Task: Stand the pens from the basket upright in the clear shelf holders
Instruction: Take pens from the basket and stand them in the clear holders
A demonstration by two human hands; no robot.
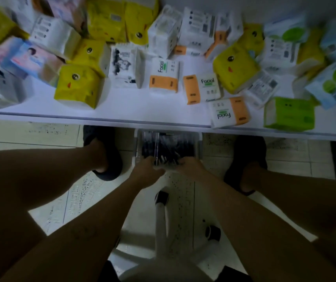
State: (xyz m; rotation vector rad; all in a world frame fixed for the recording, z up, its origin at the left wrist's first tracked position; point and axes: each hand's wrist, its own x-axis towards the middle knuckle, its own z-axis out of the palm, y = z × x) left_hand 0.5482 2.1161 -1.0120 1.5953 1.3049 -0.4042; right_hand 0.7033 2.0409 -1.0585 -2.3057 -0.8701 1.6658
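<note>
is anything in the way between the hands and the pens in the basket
Nothing visible. The left hand and right hand are at the pens at the near end of the basket. The white table edge overhangs only its far end. The clear holders are not in view.

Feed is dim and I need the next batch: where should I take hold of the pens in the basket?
Grip the pens by their near ends, coming from above on your side of the basket. They lie flat, pointing away from you, and the table edge seems to overhang the far ends, while the near tips fan out loose.
</note>
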